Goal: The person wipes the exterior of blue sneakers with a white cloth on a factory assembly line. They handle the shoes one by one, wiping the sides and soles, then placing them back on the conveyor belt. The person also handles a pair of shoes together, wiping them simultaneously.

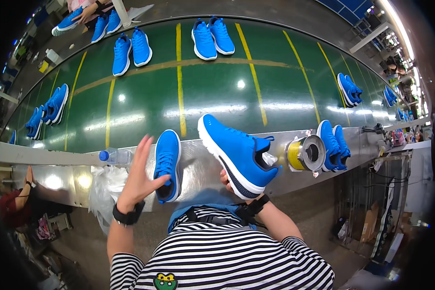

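My right hand (229,182) grips a blue shoe (237,153) from below, tilted above the steel ledge (48,155) — my left hand (139,176) is spread open, fingers touching a second blue shoe (168,164) there. Beyond, more pairs (212,37) ride the green conveyor belt (217,92).

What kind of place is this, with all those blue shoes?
Most likely a shoe factory line. Pairs of blue sneakers ride a long green conveyor belt. The right hand holds up one blue sneaker beside the belt's metal edge, and the left hand touches another blue sneaker.
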The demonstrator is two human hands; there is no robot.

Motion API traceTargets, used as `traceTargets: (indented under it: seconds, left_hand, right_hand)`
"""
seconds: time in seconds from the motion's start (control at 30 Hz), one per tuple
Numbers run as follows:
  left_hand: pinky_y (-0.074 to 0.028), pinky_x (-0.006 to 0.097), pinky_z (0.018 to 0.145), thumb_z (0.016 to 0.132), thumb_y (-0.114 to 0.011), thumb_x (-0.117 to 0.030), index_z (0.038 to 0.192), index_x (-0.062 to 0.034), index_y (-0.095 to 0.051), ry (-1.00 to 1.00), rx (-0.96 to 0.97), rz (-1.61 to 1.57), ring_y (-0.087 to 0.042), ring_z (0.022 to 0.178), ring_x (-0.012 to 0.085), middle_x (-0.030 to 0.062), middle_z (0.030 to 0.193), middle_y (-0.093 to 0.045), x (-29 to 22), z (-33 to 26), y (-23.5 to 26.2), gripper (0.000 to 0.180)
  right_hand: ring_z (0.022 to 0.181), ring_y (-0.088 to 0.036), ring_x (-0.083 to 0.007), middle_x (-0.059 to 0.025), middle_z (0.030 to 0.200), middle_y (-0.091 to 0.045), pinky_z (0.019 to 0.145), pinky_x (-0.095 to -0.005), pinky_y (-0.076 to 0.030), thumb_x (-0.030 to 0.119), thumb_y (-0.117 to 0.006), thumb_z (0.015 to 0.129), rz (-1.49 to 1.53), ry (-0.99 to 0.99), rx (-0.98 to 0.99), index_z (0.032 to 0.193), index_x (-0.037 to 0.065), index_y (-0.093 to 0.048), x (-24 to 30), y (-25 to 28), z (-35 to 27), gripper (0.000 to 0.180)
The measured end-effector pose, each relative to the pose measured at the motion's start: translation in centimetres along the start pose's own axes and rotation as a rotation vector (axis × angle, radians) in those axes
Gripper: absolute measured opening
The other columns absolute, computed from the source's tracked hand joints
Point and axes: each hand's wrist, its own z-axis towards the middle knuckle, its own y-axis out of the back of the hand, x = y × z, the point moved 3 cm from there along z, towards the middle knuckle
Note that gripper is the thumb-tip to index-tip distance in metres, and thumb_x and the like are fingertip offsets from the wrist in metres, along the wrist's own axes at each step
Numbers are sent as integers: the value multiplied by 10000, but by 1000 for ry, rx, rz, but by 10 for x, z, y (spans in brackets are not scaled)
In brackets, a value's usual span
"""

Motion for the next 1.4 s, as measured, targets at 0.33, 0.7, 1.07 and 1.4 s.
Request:
traceTargets:
  seconds: [0.33, 0.7, 1.07, 1.4]
  left_hand:
    - [-457, 336, 790, 601, -766, -302, 1202, -43, -394, -197, 981, -325, -587, 893, 314, 159, 967, -592, -68, 54, -84, 753]
    - [-439, 329, 852, 684, -685, -429, 1192, 146, -301, 578, 610, -444, -532, 1007, 278, 243, 1111, -503, 46, -18, -154, 858]
    - [-456, 328, 812, 737, -592, -459, 1168, 172, -273, 687, 569, -444, -558, 944, 304, 280, 1051, -504, 61, -36, -163, 828]
    - [-448, 331, 829, 741, -572, -468, 1186, 200, -201, 689, 547, -361, -557, 960, 339, 314, 1058, -501, 32, -23, -153, 884]
  right_hand:
    - [990, -544, -216, -170, 1103, -543, 871, -326, -433, 281, -505, 876, -1202, -135, -380, 1209, 5, -447, 16, -6, -50, 437]
    - [922, -476, -250, -71, 886, -551, 796, -380, -365, 146, -647, 704, -2449, 1070, -1233, 907, 104, -614, 141, 52, -66, 209]
    - [713, -557, -242, -101, 782, -591, 637, -312, -445, 124, -655, 719, -2100, 697, -597, 817, 35, -615, 43, -11, -35, 138]
    - [607, -483, -187, -78, 638, -508, 552, -304, -399, 106, -657, 666, -2171, 623, -643, 666, 26, -535, 2, 19, 7, 145]
